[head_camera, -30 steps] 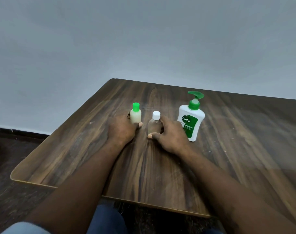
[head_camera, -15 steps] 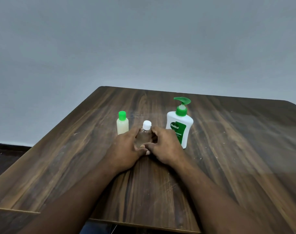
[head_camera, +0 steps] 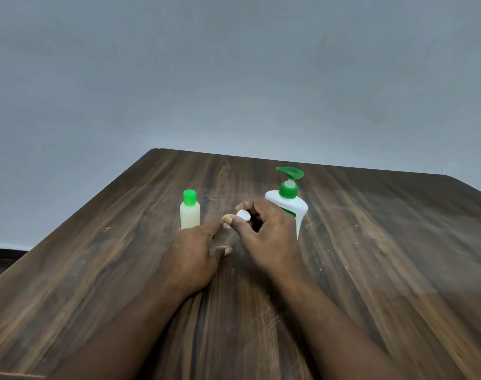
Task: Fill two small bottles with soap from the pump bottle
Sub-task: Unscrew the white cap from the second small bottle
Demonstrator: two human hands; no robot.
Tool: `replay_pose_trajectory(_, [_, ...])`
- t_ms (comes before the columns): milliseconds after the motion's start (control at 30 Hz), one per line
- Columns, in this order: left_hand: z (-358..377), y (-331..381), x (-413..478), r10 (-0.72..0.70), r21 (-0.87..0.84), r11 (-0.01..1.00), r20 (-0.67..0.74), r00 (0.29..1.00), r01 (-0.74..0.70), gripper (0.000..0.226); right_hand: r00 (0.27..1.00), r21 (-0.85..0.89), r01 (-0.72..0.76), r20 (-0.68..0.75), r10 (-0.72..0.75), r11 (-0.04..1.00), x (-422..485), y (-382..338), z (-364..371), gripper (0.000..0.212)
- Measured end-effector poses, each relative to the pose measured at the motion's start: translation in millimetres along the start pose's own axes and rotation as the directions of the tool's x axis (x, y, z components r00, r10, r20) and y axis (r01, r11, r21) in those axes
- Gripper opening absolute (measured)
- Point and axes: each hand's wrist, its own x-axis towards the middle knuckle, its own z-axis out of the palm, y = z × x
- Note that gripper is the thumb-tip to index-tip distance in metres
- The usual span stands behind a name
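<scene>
Left hand (head_camera: pixel 191 250) is wrapped round the body of the clear bottle (head_camera: pixel 225 237), mid-counter. Right hand (head_camera: pixel 269 237) pinches its white cap (head_camera: pixel 244 214) between thumb and fingers. My read: the bottle is empty, so very light. The thin see-through plastic will likely dent if squeezed, and the smooth round wall may spin in the grip, so hold low on the body and twist only at the cap.

From it, the green-capped bottle (head_camera: pixel 190 215) stands upright at 10 o'clock, holding creamy soap, untouched. The pump bottle (head_camera: pixel 296 208) is at 2 o'clock: glossy white, curved, probably the heaviest. The counter (head_camera: pixel 370 270) is dark wood-grain, scuffed.
</scene>
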Motion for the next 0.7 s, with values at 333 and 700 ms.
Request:
replay_pose_trajectory(333, [-2.5,-3.2,0.4,-0.063,-0.023,0.998,0.048,0.997,0.064,0.023,0.999,-0.039,0.033,-0.001,-0.033,0.999,-0.6,0.3,3.1,0.015])
replay_pose_trajectory(700, [-3.0,-2.2,-2.3,-0.051,-0.010,0.999,0.018,0.999,0.051,0.043,0.994,-0.113,0.091,-0.047,-0.096,0.989,-0.1,-2.0,3.8,0.029])
